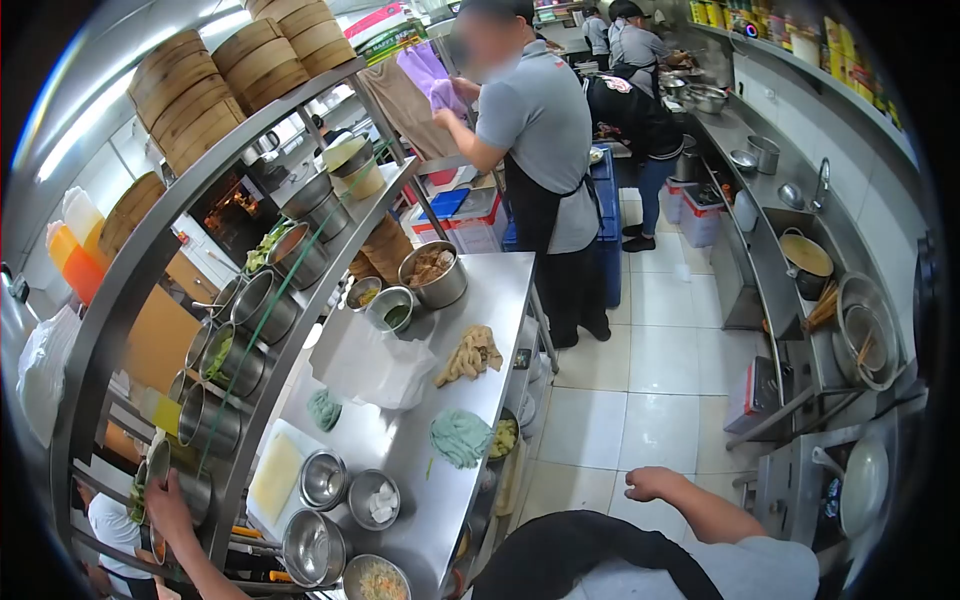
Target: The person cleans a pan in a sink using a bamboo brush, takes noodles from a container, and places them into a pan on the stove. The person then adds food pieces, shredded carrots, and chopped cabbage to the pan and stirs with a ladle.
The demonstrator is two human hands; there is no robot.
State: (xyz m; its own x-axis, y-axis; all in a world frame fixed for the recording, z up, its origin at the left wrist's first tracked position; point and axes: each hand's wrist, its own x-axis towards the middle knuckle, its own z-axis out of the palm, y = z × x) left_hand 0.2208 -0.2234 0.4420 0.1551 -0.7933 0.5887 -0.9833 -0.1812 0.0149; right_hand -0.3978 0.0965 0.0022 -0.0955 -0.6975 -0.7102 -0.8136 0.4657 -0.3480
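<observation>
My left hand point(168, 505) reaches to the lower left end of the rack, its fingers curled at the rim of a metal container point(197, 494). Green leaves point(137, 497) show beside those fingers. Out over the floor, my right hand point(648, 484) hangs with its fingers curled in and nothing visible in it. Nearest my left arm on the steel table point(420, 478) are an upper metal bowl point(325, 478), a larger bowl point(314, 548), a bowl with white pieces point(381, 503) and a bowl of shredded food point(378, 580). A white cutting board point(278, 474) lies beside them.
Several metal pots point(266, 303) line the rack under bamboo steamers point(187, 95). Cloths, a green one point(461, 438) and a tan one point(470, 356), lie on the table. A person in a black apron point(545, 190) stands beyond it, holding a purple cloth point(432, 78). A sink counter point(790, 235) runs along the right wall.
</observation>
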